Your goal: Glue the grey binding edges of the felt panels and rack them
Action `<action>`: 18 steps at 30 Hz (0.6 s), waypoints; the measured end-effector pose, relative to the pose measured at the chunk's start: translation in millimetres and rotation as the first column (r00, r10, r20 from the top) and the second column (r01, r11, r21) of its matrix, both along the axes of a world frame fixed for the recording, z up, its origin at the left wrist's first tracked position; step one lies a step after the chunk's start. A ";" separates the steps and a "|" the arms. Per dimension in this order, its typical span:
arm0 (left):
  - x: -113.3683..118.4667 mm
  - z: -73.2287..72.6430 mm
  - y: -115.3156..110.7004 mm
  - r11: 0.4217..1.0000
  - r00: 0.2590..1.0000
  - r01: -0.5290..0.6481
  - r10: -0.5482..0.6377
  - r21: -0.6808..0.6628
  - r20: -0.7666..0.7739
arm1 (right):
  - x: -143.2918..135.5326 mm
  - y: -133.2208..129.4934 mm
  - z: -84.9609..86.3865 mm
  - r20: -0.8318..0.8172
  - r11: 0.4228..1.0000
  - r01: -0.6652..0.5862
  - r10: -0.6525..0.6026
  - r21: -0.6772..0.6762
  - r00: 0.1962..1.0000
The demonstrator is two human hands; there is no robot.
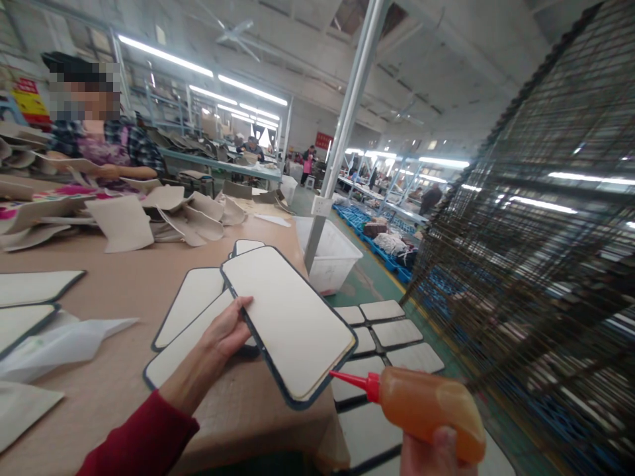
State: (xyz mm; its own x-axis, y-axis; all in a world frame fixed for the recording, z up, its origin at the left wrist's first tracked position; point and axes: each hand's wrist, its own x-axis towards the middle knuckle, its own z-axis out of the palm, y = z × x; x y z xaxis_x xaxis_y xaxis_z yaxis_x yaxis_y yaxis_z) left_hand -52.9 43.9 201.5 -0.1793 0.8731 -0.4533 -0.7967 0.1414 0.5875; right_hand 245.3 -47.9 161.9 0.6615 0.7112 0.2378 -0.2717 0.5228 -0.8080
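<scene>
My left hand (231, 328) grips the left edge of a white rectangular panel (290, 317) with rounded corners and a dark rim, thumb on its face. The panel is tilted and held up over the table's corner. A yellowish line runs along its near right edge. In my right hand (431, 453), at the bottom right, is an amber squeeze glue bottle (429, 406) with a red pointed nozzle (352, 379). The nozzle tip is at the panel's lower right edge; whether it touches I cannot tell. Similar panels (191, 304) lie beneath on the table.
The brown-covered table (124, 284) bears a heap of beige curved pieces (124, 221) and a translucent sheet (64, 344). Across it a co-worker (99, 145) handles a piece. A metal post (342, 119) and white bin (330, 254) stand beyond. More panels (397, 332) lie low at right, near wire racks (536, 218).
</scene>
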 end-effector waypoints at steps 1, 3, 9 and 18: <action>0.1 0.4 0.5 1.000 1.000 -0.009 0.009 -0.002 0.014 | 2.1 1.9 -1.1 0.014 1.000 0.008 -0.008 0.006 1.000; 0.4 0.7 1.6 0.999 0.999 -0.038 0.039 -0.005 0.033 | 4.4 4.9 -4.4 0.041 1.000 0.026 -0.026 0.007 0.999; -0.3 -5.0 6.6 0.998 0.995 -0.065 0.066 -0.013 0.077 | -7.8 1.7 -8.8 0.038 0.999 -0.030 0.031 -0.017 0.999; -1.2 -15.8 15.6 0.986 0.976 -0.165 0.164 -0.011 0.140 | -21.5 4.2 -9.2 0.106 0.991 0.133 -0.131 -0.012 0.986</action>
